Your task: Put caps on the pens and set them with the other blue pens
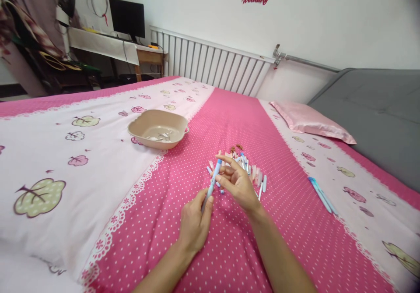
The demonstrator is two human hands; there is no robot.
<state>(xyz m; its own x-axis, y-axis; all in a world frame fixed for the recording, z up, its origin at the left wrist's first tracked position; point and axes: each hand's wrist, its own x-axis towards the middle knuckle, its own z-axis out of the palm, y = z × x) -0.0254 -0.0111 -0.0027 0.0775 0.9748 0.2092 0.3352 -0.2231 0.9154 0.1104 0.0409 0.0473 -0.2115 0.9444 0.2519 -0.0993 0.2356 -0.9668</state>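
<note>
My left hand point(196, 219) grips the lower part of a light blue pen point(214, 178) with a brighter blue top end, and the pen tilts upward. From the right, my right hand point(241, 187) closes on its upper part, thumb at the side and index finger over the top end. Behind and partly under my right hand lies a loose pile of pen parts point(258, 177) in pink, white and pale blue. Small brown bits point(236, 147) sit at the pile's far edge.
To the far left stands a beige basin point(138, 128) holding small white pieces point(163, 135). Blue pens point(323, 195) lie together at the right. A pink pillow point(310, 120) rests near the grey headboard point(370, 113). The bed cover point(147, 236) is pink and white.
</note>
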